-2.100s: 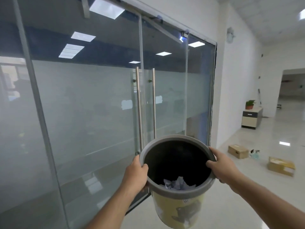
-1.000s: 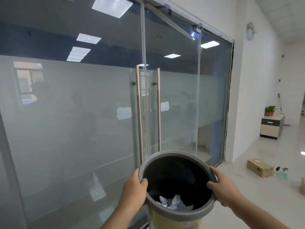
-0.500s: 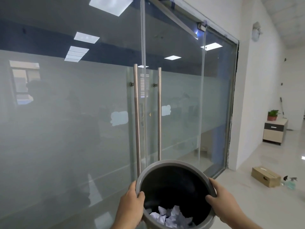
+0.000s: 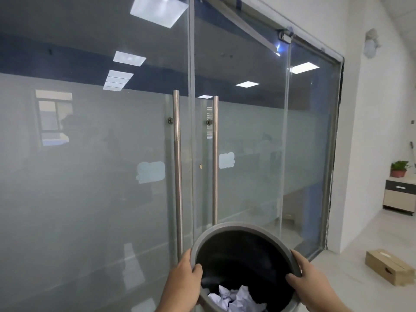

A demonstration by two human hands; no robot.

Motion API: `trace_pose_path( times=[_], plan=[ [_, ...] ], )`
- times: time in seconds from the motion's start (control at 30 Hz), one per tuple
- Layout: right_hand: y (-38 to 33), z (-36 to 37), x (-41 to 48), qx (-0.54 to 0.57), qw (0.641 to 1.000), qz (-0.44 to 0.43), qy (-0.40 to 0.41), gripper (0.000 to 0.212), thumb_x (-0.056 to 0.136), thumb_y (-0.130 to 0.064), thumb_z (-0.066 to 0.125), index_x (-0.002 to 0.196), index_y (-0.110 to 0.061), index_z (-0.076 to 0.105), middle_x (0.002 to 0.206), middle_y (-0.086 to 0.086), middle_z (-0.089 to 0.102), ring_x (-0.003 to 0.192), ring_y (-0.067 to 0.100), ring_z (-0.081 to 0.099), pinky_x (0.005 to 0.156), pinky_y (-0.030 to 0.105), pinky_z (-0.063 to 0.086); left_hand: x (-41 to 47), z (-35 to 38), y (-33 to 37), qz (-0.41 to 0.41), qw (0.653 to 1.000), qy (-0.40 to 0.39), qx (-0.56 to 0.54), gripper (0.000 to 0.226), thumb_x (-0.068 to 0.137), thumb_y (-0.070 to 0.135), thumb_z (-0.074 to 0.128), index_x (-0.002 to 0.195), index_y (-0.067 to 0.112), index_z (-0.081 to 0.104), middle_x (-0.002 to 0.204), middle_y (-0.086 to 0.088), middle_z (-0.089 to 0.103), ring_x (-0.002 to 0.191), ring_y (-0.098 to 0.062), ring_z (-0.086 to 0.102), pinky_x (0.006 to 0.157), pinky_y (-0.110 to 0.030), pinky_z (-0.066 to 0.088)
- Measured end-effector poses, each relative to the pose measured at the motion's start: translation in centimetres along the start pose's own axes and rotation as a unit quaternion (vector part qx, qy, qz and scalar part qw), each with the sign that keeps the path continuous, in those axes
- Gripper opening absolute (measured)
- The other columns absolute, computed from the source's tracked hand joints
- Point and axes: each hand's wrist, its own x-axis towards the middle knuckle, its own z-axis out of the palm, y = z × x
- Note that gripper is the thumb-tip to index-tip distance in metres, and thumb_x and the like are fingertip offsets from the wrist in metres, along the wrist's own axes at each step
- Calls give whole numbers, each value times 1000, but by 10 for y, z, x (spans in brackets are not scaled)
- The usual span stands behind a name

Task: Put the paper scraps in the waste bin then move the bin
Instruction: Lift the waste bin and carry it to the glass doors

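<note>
Right up close at the bottom edge: waste bin (image 4: 244, 228) gripped on both sides. Left hand (image 4: 182, 281) wrapped over the bin's left rim, thumb hooked inside. Right hand (image 4: 309, 281) clamped over the right rim the same way, thumb in, fingers down the outside. Both closed firmly on the bin, nothing else in either. Down inside the bin, against its black lining: crumpled paper scraps (image 4: 234, 298), white, bunched at the near side. Just behind the bin: glass double doors (image 4: 135, 199), frosted lower band, with two upright steel pull handles (image 4: 177, 176) directly above the bin's far rim. Off to the bin's right, on the pale floor: cardboard box (image 4: 389, 267). Further right and well beyond the bin: small cabinet (image 4: 399, 195) against the white wall, potted plant (image 4: 399, 168) on top.
</note>
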Motion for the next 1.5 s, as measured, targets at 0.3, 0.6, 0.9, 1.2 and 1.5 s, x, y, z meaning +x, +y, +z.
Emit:
trace_pose_path(
  times=[0.3, 0.6, 0.9, 1.2, 1.5],
  plan=[
    [1, 5, 57, -7, 999, 25, -32, 75, 71, -21, 61, 141, -31, 36, 127, 6, 63, 112, 23, 61, 90, 24, 46, 57, 30, 9, -40, 998, -15, 41, 51, 98, 28, 52, 147, 28, 38, 125, 2, 62, 116, -16, 59, 110, -31, 44],
    [-28, 31, 88, -27, 999, 39, -12, 76, 71, -24, 63, 142, -29, 36, 129, 6, 61, 112, 22, 61, 90, 23, 47, 118, 10, 2, -5, 999, -31, 28, 50, 96, 31, 52, 145, 31, 40, 127, 1, 64, 116, -16, 61, 104, -25, 43],
    [-49, 58, 97, -33, 998, 45, 14, 75, 72, -19, 64, 141, -28, 37, 128, 6, 61, 113, 24, 60, 91, 26, 46, 155, 1, -16, 22, 998, -45, 29, 50, 97, 28, 51, 146, 30, 40, 130, -3, 64, 118, -20, 61, 105, -29, 45],
    [-24, 75, 115, -49, 998, 45, 11, 72, 73, -13, 64, 140, -26, 42, 123, 9, 65, 109, 27, 61, 92, 31, 48, 167, 25, -37, -2, 997, -73, 33, 48, 96, 30, 49, 143, 34, 42, 121, -4, 68, 108, -24, 66, 101, -38, 51],
    [98, 177, 90, -72, 994, 79, -37, 61, 80, -12, 57, 135, -26, 36, 115, 19, 65, 99, 41, 61, 85, 42, 49, 131, 105, -154, -54, 987, -126, 79, 36, 93, 23, 51, 128, 27, 41, 90, -15, 68, 63, -39, 71, 51, -50, 61]
  ],
)
